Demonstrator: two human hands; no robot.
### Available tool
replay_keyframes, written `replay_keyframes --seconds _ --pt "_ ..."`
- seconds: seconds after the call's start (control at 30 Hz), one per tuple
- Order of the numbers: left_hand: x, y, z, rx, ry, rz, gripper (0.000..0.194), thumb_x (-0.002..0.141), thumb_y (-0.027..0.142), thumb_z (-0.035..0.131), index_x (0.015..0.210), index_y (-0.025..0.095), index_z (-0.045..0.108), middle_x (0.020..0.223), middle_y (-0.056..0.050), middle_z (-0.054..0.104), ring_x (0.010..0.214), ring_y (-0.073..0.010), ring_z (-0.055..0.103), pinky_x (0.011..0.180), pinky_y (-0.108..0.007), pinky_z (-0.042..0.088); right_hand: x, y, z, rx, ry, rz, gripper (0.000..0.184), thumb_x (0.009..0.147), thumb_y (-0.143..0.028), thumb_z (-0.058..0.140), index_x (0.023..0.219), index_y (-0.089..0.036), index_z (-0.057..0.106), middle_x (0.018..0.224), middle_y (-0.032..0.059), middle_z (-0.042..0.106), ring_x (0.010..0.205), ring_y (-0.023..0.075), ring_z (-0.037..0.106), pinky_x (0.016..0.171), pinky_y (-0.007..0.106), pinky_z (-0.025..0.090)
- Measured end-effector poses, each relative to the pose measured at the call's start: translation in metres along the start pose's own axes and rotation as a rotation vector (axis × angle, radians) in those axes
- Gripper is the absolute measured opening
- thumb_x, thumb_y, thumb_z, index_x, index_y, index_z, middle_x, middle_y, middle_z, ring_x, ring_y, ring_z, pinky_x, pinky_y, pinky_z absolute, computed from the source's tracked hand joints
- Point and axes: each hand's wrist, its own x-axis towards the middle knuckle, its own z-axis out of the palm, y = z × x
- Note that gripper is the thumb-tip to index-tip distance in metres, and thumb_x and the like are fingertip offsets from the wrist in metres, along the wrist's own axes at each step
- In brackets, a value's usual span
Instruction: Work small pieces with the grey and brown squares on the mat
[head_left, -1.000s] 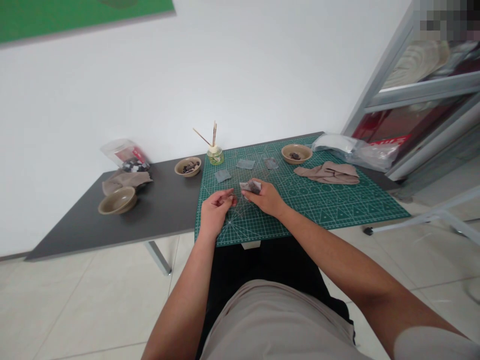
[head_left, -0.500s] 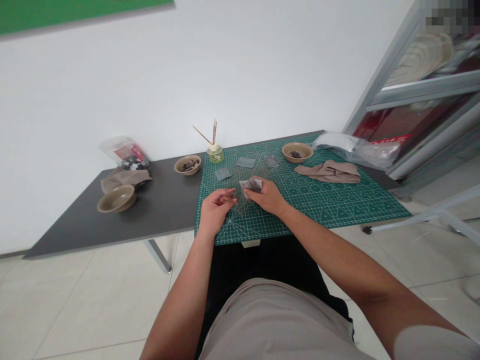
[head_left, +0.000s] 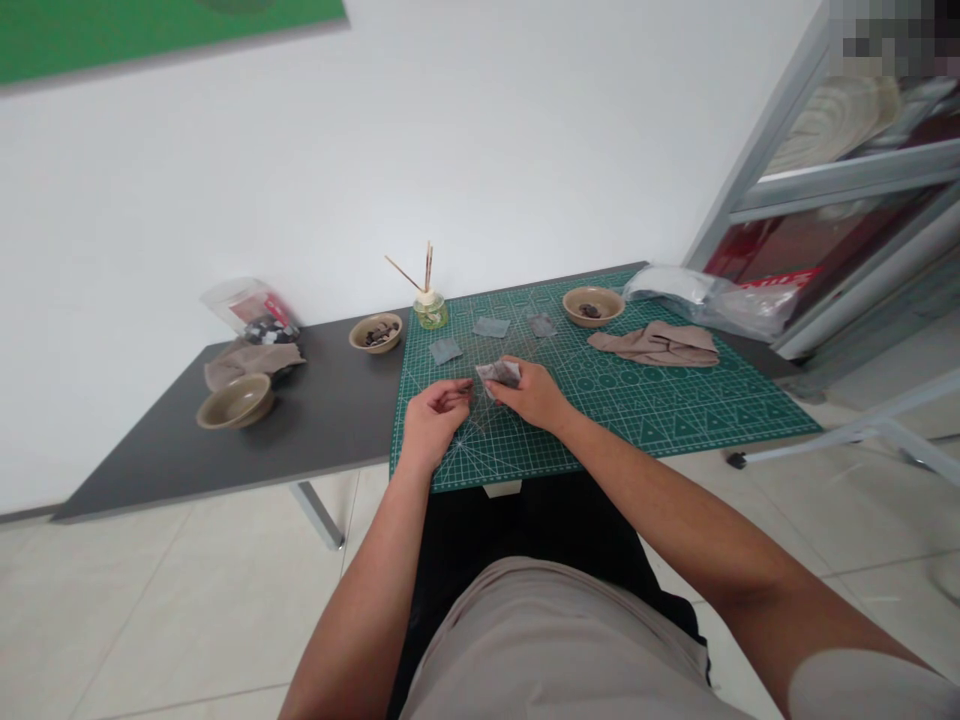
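Observation:
My left hand [head_left: 435, 415] is closed in a pinch over the green cutting mat [head_left: 600, 410], with a small dark piece at its fingertips. The piece is too small to name. Facing it from the right, my right hand [head_left: 531, 392] grips a creased grey square sheet [head_left: 499, 374] between thumb and fingers. Whether that sheet is paper or cloth I cannot tell. A narrow gap separates the two hands. Just beyond them, flat on the mat, lie similar grey squares: one at left [head_left: 445, 351], a middle one [head_left: 491, 327] and a darker one [head_left: 541, 326].
At the mat's back edge stands a reed diffuser [head_left: 431, 310]. Left of it, a bowl [head_left: 360, 345] holds small dark and light pieces; another bowl [head_left: 577, 315] is at back right. A brown cloth [head_left: 660, 345], plastic bag [head_left: 712, 300] and left-hand bowl [head_left: 217, 412] surround the work area.
The grey sheet in my right hand has tilted and shifted slightly left. My left fingers have curled a little around the small dark piece. The rest of the table stays the same.

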Motion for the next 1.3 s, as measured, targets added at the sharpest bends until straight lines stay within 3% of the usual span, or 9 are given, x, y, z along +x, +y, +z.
replay_keyframes --seconds 0.17,0.37,0.67,1.0,1.3 --pt "-0.002 0.002 0.002 0.074 -0.009 -0.031 0.024 0.071 0.027 0.071 0.092 0.016 0.075 0.075 -0.003 0.074 0.068 -0.0162 0.069 0.071 -0.03 0.055 0.0 -0.001 0.0 -0.021 0.009 -0.015 0.019 0.081 -0.037 0.061 0.072 -0.021 0.055 0.061 -0.0035 0.058 0.059 0.0131 0.052 0.062 0.026 0.037" --pt "-0.004 0.003 0.007 0.143 0.042 0.023 0.023 0.067 0.023 0.073 0.088 0.016 0.071 0.066 0.002 0.067 0.058 -0.0109 0.061 0.062 -0.024 0.05 0.0 0.0 0.0 0.0 0.005 -0.017 0.019 0.081 -0.036 0.062 0.072 -0.021 0.055 0.061 -0.0038 0.057 0.059 0.013 0.052 0.061 0.025 0.038" --pt "-0.006 0.011 0.007 0.112 0.027 0.008 0.019 0.067 0.026 0.077 0.084 0.018 0.074 0.084 -0.005 0.076 0.076 -0.0183 0.071 0.076 -0.032 0.056 -0.002 -0.002 0.0 0.035 -0.061 -0.06 0.016 0.082 -0.035 0.064 0.076 -0.02 0.061 0.064 -0.0037 0.058 0.06 0.0122 0.051 0.062 0.026 0.037" --pt "-0.003 0.003 0.006 0.005 0.03 0.011 0.029 0.062 0.026 0.08 0.086 0.018 0.067 0.083 -0.003 0.075 0.077 -0.0178 0.071 0.079 -0.034 0.056 -0.002 -0.001 0.002 0.019 -0.069 -0.146 0.012 0.087 -0.031 0.062 0.086 -0.02 0.066 0.075 -0.0013 0.064 0.069 0.0138 0.057 0.067 0.025 0.04" --pt "-0.004 0.003 0.005 0.019 0.024 -0.01 0.028 0.061 0.024 0.08 0.086 0.019 0.069 0.084 -0.003 0.076 0.078 -0.0191 0.072 0.079 -0.035 0.056 0.0 0.002 0.002 0.029 -0.102 -0.103 0.017 0.082 -0.035 0.069 0.081 -0.018 0.067 0.069 -0.0018 0.063 0.063 0.0128 0.054 0.063 0.026 0.038"
